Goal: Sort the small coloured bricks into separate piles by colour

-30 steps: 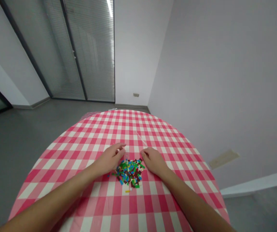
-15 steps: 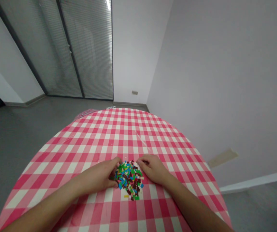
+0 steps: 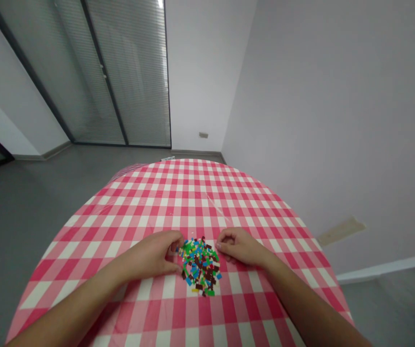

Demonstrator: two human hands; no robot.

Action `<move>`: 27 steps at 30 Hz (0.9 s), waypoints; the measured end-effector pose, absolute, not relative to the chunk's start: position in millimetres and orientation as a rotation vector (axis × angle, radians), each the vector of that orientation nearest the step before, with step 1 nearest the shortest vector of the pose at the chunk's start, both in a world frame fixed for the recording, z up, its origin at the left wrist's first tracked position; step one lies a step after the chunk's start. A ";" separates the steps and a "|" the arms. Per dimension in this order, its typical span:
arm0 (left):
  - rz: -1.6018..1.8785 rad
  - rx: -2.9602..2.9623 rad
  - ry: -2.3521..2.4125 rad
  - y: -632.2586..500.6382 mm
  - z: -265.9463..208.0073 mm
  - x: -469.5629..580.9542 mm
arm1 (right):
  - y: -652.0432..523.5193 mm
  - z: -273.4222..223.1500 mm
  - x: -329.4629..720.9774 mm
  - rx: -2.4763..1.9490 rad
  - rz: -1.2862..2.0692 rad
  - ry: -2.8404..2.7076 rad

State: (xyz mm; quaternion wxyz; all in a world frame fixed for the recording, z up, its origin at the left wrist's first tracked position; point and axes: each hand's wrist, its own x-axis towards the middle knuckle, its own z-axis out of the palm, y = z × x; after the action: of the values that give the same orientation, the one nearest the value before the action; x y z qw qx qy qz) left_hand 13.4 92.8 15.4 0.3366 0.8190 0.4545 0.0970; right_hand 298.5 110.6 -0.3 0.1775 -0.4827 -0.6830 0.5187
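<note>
A loose pile of small toy building bricks (image 3: 200, 266) in green, blue, brown, yellow and white lies on the checked tablecloth (image 3: 178, 318). My left hand (image 3: 162, 253) rests at the pile's left edge, thumb and fingers apart in a curve against the outer bricks. On the other side, my right hand (image 3: 239, 246) lies just right of the pile with its fingers curled and the thumb near the fingertips. Whether a brick sits between those fingertips is too small to make out.
The red and white cloth covers a table with a rounded far edge. Beyond it stand a glass partition with blinds (image 3: 131, 72) and a white wall (image 3: 319, 120) on the right. Grey floor (image 3: 48, 193) shows at the left.
My right hand has drawn slightly away from the pile to the right. The left hand's fingers have spread a little at the pile's edge. The view has shifted slightly.
</note>
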 end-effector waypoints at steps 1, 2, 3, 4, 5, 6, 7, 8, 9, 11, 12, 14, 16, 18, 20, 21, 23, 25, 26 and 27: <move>0.258 2.166 1.174 93.4 14.2 10.4 | 110.5 3.0 299.9 -1.342 1.417 -2.048; 0.269 2.198 1.160 93.8 12.0 7.4 | 109.7 6.7 301.0 -1.329 1.374 -2.142; 0.278 2.236 1.143 94.1 9.3 4.7 | 108.3 10.3 301.7 -1.313 1.337 -2.228; 0.276 2.278 1.135 94.6 6.2 2.4 | 106.4 13.5 302.0 -1.299 1.281 -2.310; 0.251 2.320 1.132 95.2 3.0 0.7 | 104.2 15.9 301.8 -1.289 1.224 -2.382; 0.207 2.356 1.129 96.0 0.1 -0.4 | 102.0 17.6 301.1 -1.283 1.162 -2.450; 0.157 2.383 1.131 97.0 -2.5 -0.8 | 100.1 18.4 300.0 -1.279 1.099 -2.511; 0.109 2.404 1.128 98.0 -4.7 -0.6 | 98.5 18.4 298.5 -1.277 1.047 -2.562; 0.072 2.421 1.124 99.1 -6.8 0.1 | 97.3 18.0 296.8 -1.276 1.000 -2.604; 0.046 2.445 1.126 101.0 -10.7 2.4 | 96.2 16.6 292.9 -1.282 0.912 -2.663; 0.048 2.455 1.127 101.7 -12.8 3.8 | 96.2 15.8 291.1 -1.287 0.872 -2.682; 0.080 2.479 1.127 102.6 -17.5 6.8 | 96.5 14.7 288.1 -1.304 0.800 -2.694; 0.130 2.510 1.107 102.9 -22.0 9.9 | 96.9 14.0 286.5 -1.303 0.759 -2.692; 0.178 2.539 1.068 102.6 -24.5 12.7 | 97.2 13.1 286.2 -1.295 0.767 -2.657; 0.221 2.548 1.024 101.8 -23.3 14.8 | 97.7 11.5 286.7 -1.312 0.804 -2.569; 0.252 2.539 1.016 101.2 -21.0 15.2 | 98.2 10.4 287.0 -1.325 0.807 -2.510; 0.332 2.495 1.037 100.3 -13.4 14.3 | 99.6 7.8 287.3 -1.321 0.771 -2.410; 0.416 2.435 1.095 100.6 -3.4 10.5 | 101.5 5.0 287.1 -1.275 0.727 -2.373; 0.438 2.412 1.109 101.5 1.5 7.7 | 102.4 3.7 286.8 -1.248 0.719 -2.374; 0.439 2.384 1.104 102.9 5.9 4.3 | 103.3 2.4 286.6 -1.224 0.722 -2.381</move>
State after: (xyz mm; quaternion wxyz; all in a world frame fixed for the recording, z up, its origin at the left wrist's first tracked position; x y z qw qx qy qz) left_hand 4.3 102.9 5.9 0.2365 0.8696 0.4028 0.1599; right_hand 286.6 103.3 2.4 0.1835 -0.4338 -0.8441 0.2560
